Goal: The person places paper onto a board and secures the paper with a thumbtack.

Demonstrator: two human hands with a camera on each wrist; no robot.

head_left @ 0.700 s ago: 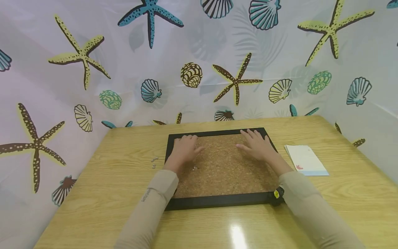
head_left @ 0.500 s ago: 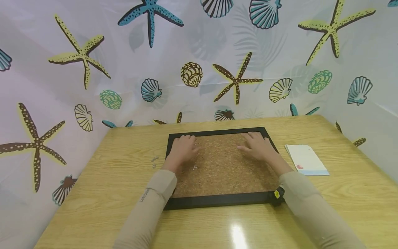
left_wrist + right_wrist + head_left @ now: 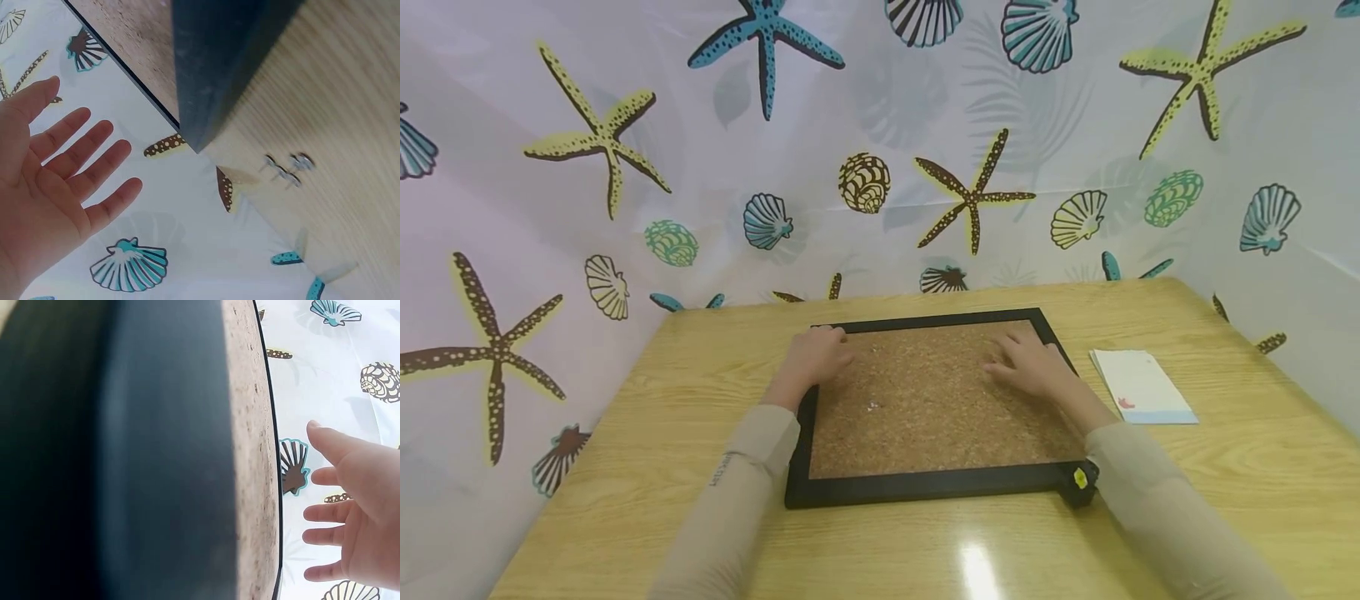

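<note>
A cork board (image 3: 925, 400) with a black frame lies flat on the wooden table. My left hand (image 3: 817, 357) is over its upper left corner, fingers loosely bent and holding nothing. In the left wrist view that hand (image 3: 69, 181) shows spread, relaxed fingers. My right hand (image 3: 1028, 363) hovers near the board's right side. Its fingers are apart with nothing between them, as the right wrist view also shows of the hand (image 3: 356, 512). Several small silver pins (image 3: 289, 170) lie on the table left of the board. Tiny shiny bits (image 3: 873, 407) sit on the cork, too small to identify.
A white notepad (image 3: 1142, 386) with a blue bottom edge lies right of the board. A patterned cloth (image 3: 880, 108) with starfish and shells stands behind the table (image 3: 880, 550). A black device with a yellow mark (image 3: 1079, 481) sits at my right sleeve.
My left hand has moved left, from over the cork to the frame's left edge. My right hand has shifted slightly right and toward me. The left forearm now covers the loose pins in the head view.
</note>
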